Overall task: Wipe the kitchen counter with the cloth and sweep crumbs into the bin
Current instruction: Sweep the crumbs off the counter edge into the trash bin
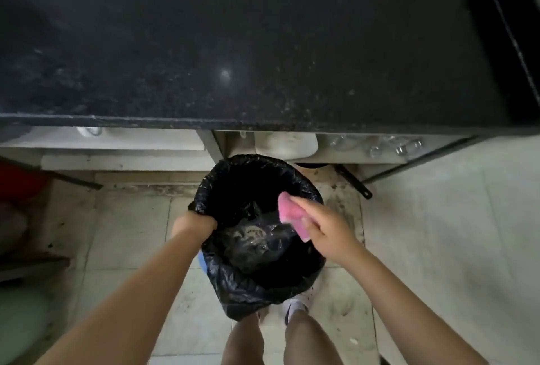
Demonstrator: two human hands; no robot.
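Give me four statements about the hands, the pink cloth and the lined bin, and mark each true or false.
1. The right hand holds the pink cloth over the bin lined with a black plastic bag. True.
2. The left hand rests on the dark speckled stone counter. False: it grips the bag's rim.
3. The bin stands on the counter. False: it is down by the tiled floor.
4. The cloth is off the counter. True.
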